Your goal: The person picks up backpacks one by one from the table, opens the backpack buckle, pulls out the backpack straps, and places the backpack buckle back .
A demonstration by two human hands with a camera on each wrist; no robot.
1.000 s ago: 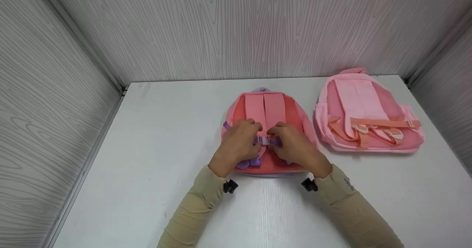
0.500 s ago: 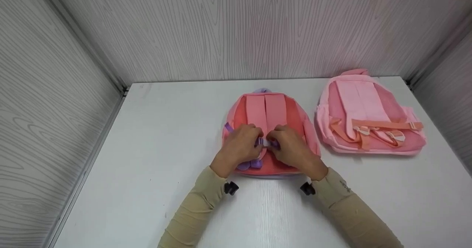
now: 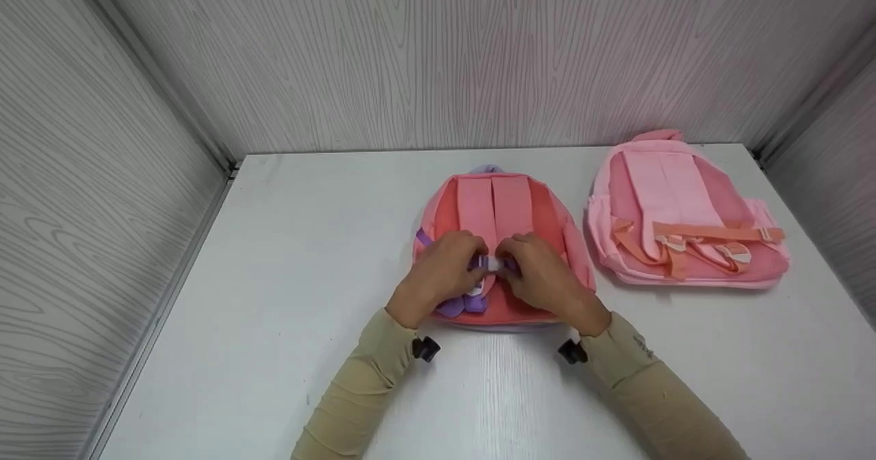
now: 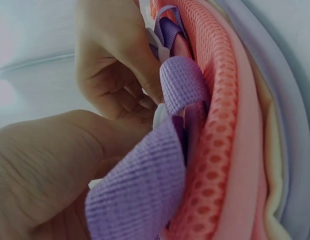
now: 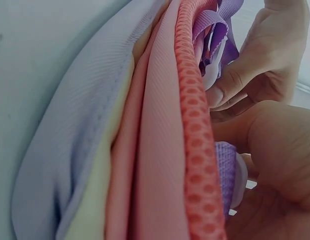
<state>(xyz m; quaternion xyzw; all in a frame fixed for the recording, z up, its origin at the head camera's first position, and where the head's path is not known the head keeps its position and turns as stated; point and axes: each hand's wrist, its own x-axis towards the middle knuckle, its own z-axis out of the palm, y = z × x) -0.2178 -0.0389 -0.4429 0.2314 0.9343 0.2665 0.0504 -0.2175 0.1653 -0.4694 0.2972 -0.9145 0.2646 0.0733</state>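
Observation:
A coral-pink backpack (image 3: 472, 207) lies with its strap side up, and both hands meet over its lower middle. A pale plastic buckle (image 3: 494, 263) joins the purple webbing strap there. The left hand (image 3: 441, 268) pinches the strap and buckle from the left. From the other side, the right hand (image 3: 547, 272) pinches the buckle's right end, its fingertips partly hidden. In the left wrist view, loose purple webbing (image 4: 140, 185) hangs in front of the left hand. The right wrist view shows the backpack's coral mesh edge (image 5: 197, 140) close beside the right hand.
A lighter pink backpack (image 3: 671, 193) with orange straps lies to the right, its straps facing up. Both bags rest on a white table (image 3: 308, 241). Wood-grain panels (image 3: 452, 56) rise behind the table and at its sides.
Both hands have shifted slightly towards the person and their fingers now cover more of the buckle's ends. The bags have stayed nearly in place.

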